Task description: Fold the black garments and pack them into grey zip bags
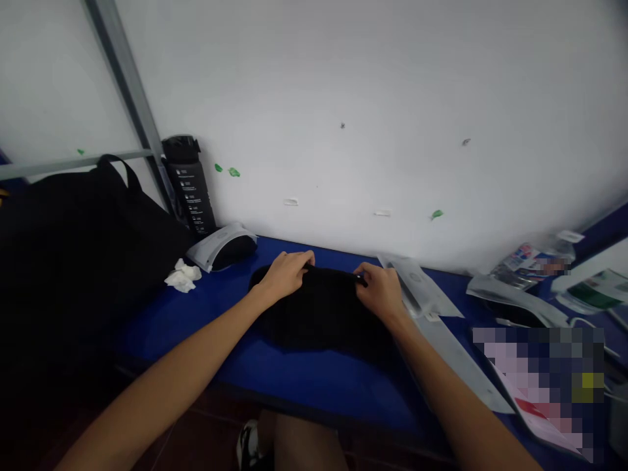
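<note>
Centrally, a black pouch (324, 320) rests on the blue surface (294, 373), its upper edge pinched narrowly by the left hand (288, 271) and, further along, by the right hand (381, 289). Should one pinch slip, the seemingly soft pouch might sag or twist; the right forearm (441, 369), crossing the translucent plastic bags (432, 288), could drag them along. Blue shows between pouch and near edge, with more room leftward, up to the crumpled tissue (183, 275) and black tote bag (88, 229). The wall (343, 183) limits reach behind.
</note>
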`<state>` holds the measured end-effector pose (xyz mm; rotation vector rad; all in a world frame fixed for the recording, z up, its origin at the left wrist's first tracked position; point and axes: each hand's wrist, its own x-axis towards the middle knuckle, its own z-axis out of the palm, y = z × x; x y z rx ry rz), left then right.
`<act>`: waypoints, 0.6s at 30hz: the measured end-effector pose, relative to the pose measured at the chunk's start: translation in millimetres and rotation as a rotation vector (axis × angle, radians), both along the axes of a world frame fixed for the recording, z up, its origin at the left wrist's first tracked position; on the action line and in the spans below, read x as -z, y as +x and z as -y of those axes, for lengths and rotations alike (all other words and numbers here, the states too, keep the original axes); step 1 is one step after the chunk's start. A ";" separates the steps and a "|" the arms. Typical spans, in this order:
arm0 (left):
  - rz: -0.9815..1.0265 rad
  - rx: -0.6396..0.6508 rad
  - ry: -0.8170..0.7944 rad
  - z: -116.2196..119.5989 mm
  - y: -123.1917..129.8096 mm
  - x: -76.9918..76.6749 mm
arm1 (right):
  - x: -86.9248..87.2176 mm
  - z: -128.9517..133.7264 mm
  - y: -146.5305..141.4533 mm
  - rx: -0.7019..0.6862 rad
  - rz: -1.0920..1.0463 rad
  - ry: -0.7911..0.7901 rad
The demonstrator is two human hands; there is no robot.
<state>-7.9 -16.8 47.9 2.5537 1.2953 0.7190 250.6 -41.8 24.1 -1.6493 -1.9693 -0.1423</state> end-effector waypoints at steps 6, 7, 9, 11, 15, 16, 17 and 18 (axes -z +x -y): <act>-0.084 0.163 -0.063 -4.9 -7.1 -0.5 | 0.2 -0.2 6.0 -0.039 0.054 -0.197; -0.092 0.163 -0.040 -5.2 -7.6 -0.5 | 0.2 -0.2 6.3 -0.052 0.064 -0.221; -0.100 0.151 0.041 -4.9 -8.0 -1.5 | -0.4 -0.2 6.9 -0.062 0.066 -0.217; -0.105 0.167 0.080 -3.8 -8.7 -4.2 | -2.2 0.0 7.9 -0.059 0.056 -0.187; -0.125 0.272 -0.045 -2.3 -13.7 -10.4 | -6.2 1.0 11.7 -0.141 0.067 -0.231; -0.135 0.291 -0.078 -2.3 -15.2 -11.6 | -6.8 1.4 12.6 -0.175 0.076 -0.260; -0.145 0.304 -0.103 -2.4 -16.6 -12.4 | -7.3 1.8 13.3 -0.203 0.084 -0.285; -0.153 0.308 -0.121 -2.5 -17.7 -13.1 | -7.7 2.1 13.9 -0.222 0.086 -0.298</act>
